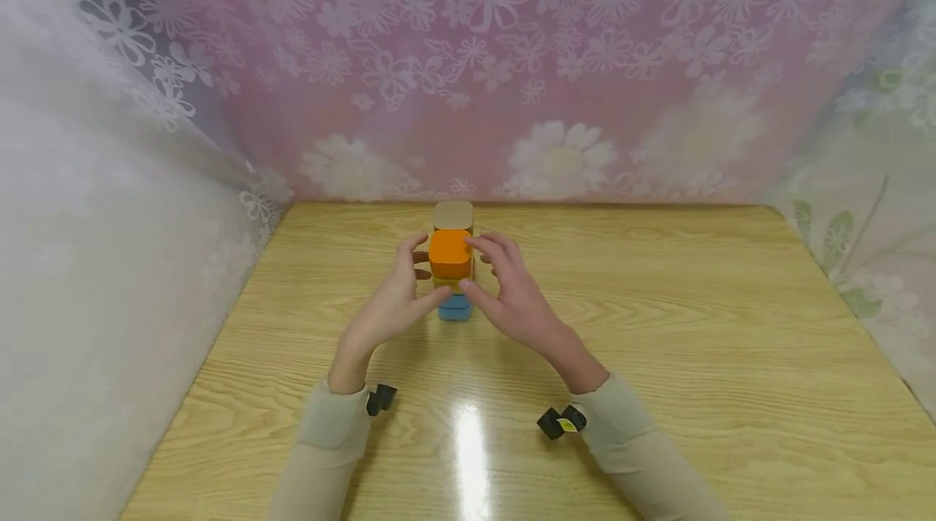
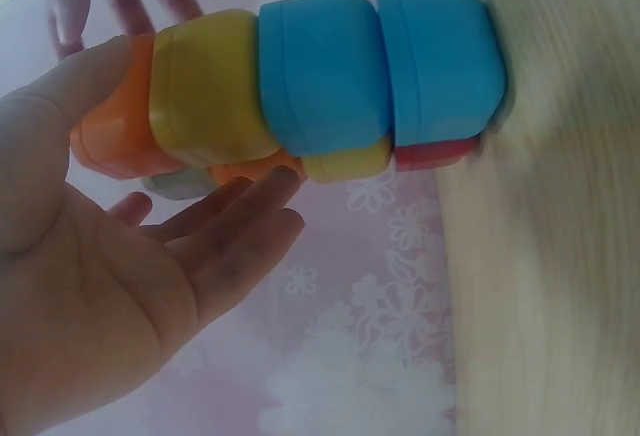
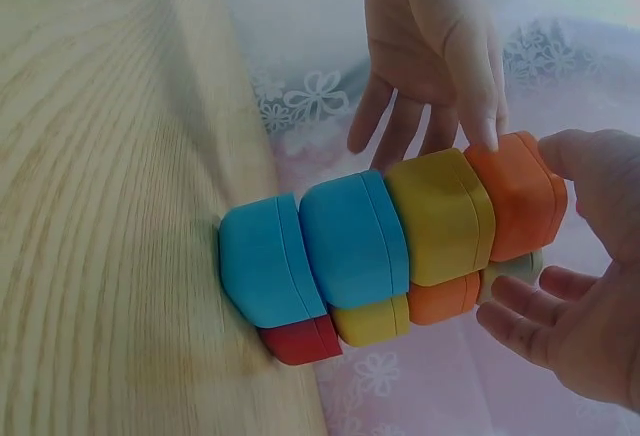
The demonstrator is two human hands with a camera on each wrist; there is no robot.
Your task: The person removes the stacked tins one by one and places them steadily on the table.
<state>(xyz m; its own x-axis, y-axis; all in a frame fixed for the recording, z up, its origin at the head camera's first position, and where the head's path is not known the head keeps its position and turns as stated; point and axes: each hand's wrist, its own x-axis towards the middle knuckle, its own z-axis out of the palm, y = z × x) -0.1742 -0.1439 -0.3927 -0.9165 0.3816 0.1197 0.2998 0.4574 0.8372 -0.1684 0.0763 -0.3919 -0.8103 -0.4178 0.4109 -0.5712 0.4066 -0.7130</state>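
Observation:
Two stacks of rounded plastic blocks stand close together, one behind the other. From the bottom, the front stack has a blue block (image 2: 448,66), another blue block (image 2: 325,71), a yellow block (image 2: 212,86) and an orange block (image 1: 450,249) on top. Behind it, a red block (image 3: 303,342), a yellow block (image 3: 375,322), an orange block (image 3: 443,301) and a beige block (image 1: 453,214) form the second stack. My left hand (image 1: 391,297) and right hand (image 1: 517,293) flank the orange top block, fingers spread and loosely bent. Both thumbs lie at its near side; firm contact cannot be told.
The stacks stand on a wood-grain table (image 1: 658,326). A pink floral cloth (image 1: 468,82) hangs behind its far edge, with pale cloth (image 1: 95,261) at the left side. Each sleeve carries a small black camera (image 1: 561,422) at the wrist.

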